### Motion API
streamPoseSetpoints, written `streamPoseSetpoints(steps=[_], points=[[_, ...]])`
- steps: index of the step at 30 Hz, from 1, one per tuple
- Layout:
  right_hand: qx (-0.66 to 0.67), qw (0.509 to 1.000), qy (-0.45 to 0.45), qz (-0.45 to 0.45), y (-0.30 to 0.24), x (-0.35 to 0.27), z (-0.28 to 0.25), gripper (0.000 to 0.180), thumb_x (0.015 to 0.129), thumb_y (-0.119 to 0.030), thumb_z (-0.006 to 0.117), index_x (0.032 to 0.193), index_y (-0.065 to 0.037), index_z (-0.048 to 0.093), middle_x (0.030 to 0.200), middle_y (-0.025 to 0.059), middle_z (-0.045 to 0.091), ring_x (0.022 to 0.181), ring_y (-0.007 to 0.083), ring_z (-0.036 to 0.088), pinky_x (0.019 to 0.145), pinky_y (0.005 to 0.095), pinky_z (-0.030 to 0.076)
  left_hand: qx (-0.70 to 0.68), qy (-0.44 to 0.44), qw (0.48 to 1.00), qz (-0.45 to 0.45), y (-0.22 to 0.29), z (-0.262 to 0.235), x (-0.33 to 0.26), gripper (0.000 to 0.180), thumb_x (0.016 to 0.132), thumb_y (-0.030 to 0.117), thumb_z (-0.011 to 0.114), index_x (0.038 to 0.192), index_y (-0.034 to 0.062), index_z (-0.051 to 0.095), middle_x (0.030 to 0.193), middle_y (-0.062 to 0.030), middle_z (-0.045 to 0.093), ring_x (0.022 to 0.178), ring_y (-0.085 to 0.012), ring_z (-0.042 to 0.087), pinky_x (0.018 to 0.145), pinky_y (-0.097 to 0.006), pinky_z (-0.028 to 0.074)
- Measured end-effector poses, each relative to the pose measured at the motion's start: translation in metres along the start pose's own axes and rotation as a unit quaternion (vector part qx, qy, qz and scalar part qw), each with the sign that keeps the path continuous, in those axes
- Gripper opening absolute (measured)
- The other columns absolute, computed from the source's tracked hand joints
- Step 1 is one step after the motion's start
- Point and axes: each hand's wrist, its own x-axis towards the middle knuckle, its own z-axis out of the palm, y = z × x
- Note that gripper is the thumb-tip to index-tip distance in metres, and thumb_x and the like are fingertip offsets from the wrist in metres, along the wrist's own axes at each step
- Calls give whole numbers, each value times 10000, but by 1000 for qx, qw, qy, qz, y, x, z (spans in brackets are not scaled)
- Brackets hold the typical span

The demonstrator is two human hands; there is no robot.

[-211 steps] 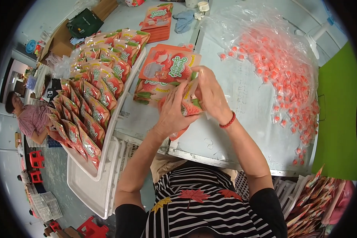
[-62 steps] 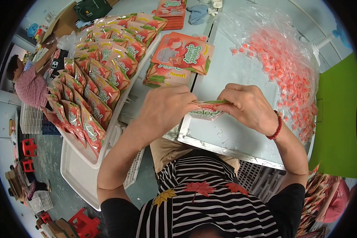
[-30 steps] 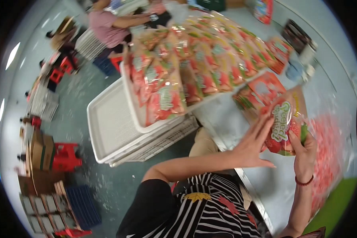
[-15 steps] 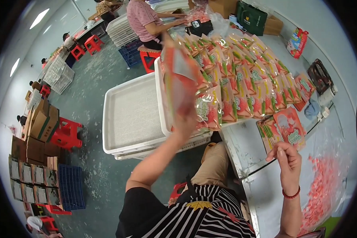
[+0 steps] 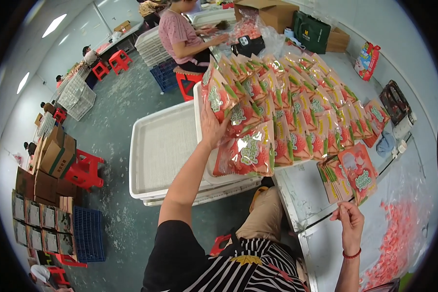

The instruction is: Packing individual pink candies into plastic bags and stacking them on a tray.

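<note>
On tray: left hand (image 5: 210,127) fingers grip red pouch (image 5: 218,95); right hand (image 5: 349,225) fingers pinched, empty.

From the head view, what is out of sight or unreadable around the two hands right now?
- Left hand: palm and fingertips hidden behind the pouch it presses on the rows of filled pouches.
- Right hand: whether the pinched fingers hold anything is too small to tell.
- Pile of pink pieces: blurred and cut off at the fisheye rim.
- Tray under the rows: mostly covered.
</note>
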Motion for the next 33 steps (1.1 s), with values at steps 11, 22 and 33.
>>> streamPoseSetpoints(steps=[11,22,33], points=[[10,1000,1,6,34,-28,-24,136,947,-71,531,1017,21,603,767,39,616,671,101,579,658,239,494,37,-80,996,-26,-4,-15,-12,1101,699,498,754,1437,-41,139,1391,-305,323,1293,-425,335,1047,-465,323],[-22,993,103,56,104,-65,-54,164,935,-103,562,1004,35,617,770,41,631,681,85,590,643,214,482,-89,22,977,192,125,-53,-11,676,897,198,609,1410,-59,250,1412,-254,334,1327,-333,329,1097,-380,249],[112,963,219,108,165,-94,-51,167,959,-136,541,1012,10,603,792,2,606,646,55,542,592,187,446,-263,-316,843,348,350,72,-166,349,735,151,737,1027,49,573,1001,-145,586,944,-338,573,811,-414,476]])
